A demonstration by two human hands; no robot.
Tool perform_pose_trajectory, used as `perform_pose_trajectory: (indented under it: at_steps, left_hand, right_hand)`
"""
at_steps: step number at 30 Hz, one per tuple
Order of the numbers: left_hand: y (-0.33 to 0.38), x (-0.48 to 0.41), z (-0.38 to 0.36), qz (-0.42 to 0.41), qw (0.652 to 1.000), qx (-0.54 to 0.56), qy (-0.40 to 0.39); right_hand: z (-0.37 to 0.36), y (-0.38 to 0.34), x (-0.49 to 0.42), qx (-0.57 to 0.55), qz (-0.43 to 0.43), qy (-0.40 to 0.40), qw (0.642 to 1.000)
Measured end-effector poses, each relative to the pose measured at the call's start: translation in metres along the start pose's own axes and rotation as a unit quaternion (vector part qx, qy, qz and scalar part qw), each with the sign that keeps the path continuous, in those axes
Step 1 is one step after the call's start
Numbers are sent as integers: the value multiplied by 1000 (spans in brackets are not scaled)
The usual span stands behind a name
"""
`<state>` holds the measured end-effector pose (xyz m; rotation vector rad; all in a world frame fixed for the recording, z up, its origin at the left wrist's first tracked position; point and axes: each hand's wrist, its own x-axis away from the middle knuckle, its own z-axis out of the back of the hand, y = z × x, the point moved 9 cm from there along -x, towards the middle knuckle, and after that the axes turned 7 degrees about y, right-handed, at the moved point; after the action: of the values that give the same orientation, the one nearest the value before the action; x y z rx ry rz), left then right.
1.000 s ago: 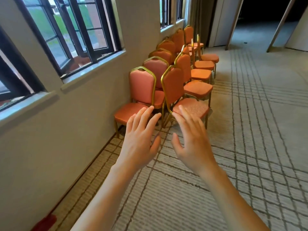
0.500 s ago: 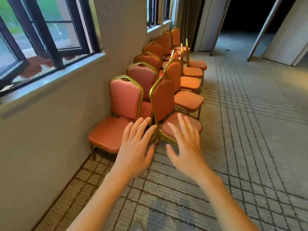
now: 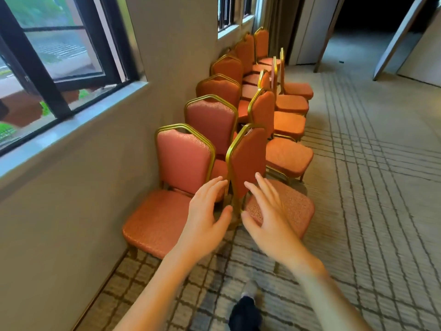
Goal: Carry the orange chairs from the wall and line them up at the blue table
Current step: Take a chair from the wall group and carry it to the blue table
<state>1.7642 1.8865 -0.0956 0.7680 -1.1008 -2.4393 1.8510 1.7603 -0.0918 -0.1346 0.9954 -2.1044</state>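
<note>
Fingers (image 3: 213,187) of the left hand (image 3: 205,217) are held straight and a little spread, and nothing is gripped by them. Their tips are seen just beside the gold frame (image 3: 228,158) of the nearest chair (image 3: 249,161), on its rear side, though whether it is touched cannot be told. The fingers (image 3: 261,187) of the right hand (image 3: 267,218) are likewise straight and spread, and nothing is held. They are raised before the padded face of the same backrest, above the seat (image 3: 296,206). The backrest is thus bracketed by the two palms, and a grasp is judged to be the step in hand. This chair is turned side-on at the near end of the outer row. A second chair (image 3: 183,161) is set beside it against the wall (image 3: 95,211), under the window (image 3: 59,44). Two rows of orange chairs (image 3: 291,125) are strung away along the left edge of the carpet (image 3: 370,223) toward a dark doorway (image 3: 358,17). No chair is lifted, and every one in view is stood on the carpet by the wall. The blue table is not shown, so what may already be lined up there cannot be judged. As far as can be seen, the carrying of this chair is not yet begun, and the many chairs behind it are left to be moved. A dark shoe (image 3: 245,311) is seen at the bottom edge.
</note>
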Motion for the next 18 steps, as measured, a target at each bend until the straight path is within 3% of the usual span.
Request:
perform_pose_trajectory:
  at_steps: [3, 7, 12, 18]
  left_hand:
    - [-38, -56, -25, 67, 997, 47, -8]
    - [-66, -135, -50, 96, 992, 70, -31]
    - [-87, -239, -70, 82, 994, 60, -28]
    - [-139, -337, -124, 81, 991, 43, -96]
  right_hand:
    - [-11, 34, -67, -53, -26, -4, 998]
    - [-21, 83, -155, -76, -57, -13, 995]
    - [-24, 126, -253, -30, -55, -33, 998]
    - [-45, 178, -342, -40, -96, -35, 994]
